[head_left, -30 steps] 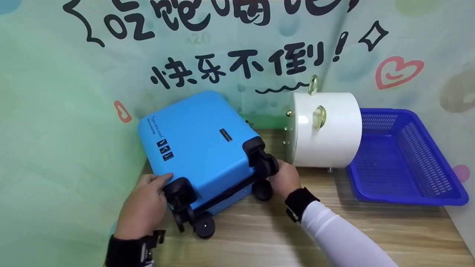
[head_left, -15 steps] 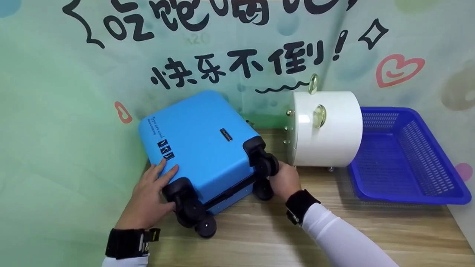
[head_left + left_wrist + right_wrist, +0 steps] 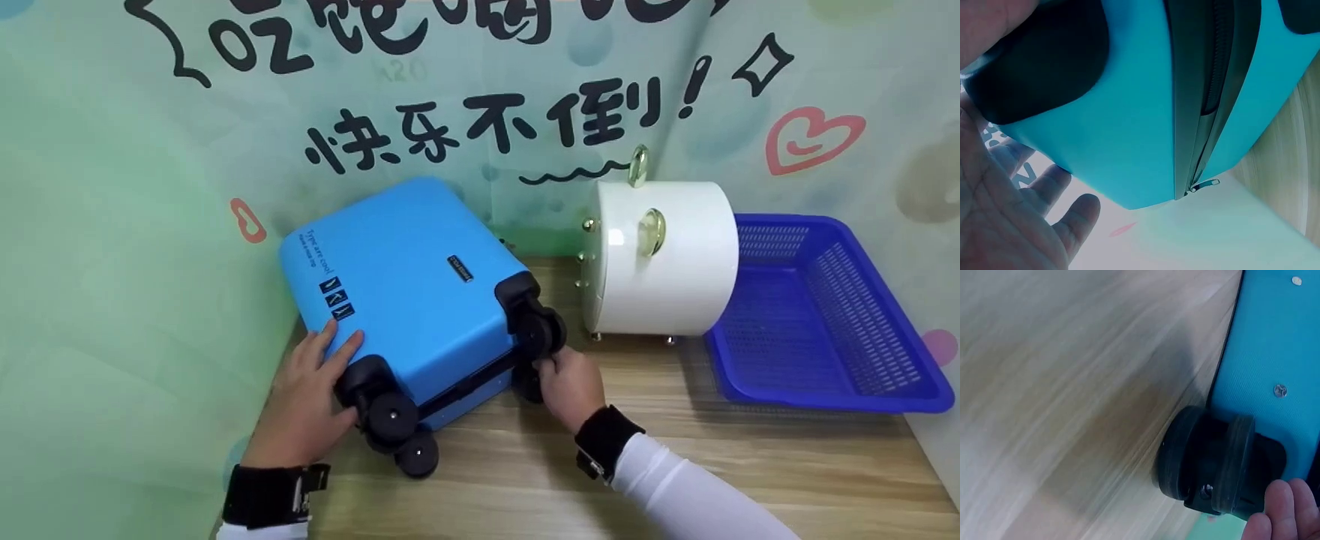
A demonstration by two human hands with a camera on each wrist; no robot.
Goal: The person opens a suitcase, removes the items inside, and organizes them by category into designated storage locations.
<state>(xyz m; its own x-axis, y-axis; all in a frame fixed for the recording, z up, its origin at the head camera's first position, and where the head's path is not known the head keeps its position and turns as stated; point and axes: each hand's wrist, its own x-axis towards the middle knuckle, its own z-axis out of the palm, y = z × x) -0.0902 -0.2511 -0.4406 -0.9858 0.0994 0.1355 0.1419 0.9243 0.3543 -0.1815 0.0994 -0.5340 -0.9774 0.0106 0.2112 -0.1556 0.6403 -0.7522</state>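
Observation:
A blue suitcase (image 3: pixel 390 292) lies with its wheeled end toward me, angled on the wooden table. My left hand (image 3: pixel 304 409) rests at its near left corner, fingers spread along the edge. The thumb is by the left black wheels (image 3: pixel 394 416). In the left wrist view, the fingers (image 3: pixel 1081 216) look fairly straight beside the blue shell. My right hand (image 3: pixel 574 386) is at the right wheels (image 3: pixel 540 334), its fingertips partly hidden behind them. In the right wrist view, several fingers (image 3: pixel 1280 506) reach up beside a black double wheel (image 3: pixel 1207 461) at the suitcase's base.
A white drum-shaped container (image 3: pixel 667 259) with gold-coloured fittings stands right of the suitcase on small feet. Beyond it sits a blue plastic basket (image 3: pixel 885 375). A printed cloth backdrop (image 3: pixel 480 67) closes off the back and sides of the wooden table (image 3: pixel 637 465).
My left hand has shifted up the suitcase's edge and its fingers have spread. The left wheel has swivelled. My right hand has moved slightly down by the right wheels, and the lower right wheel has turned.

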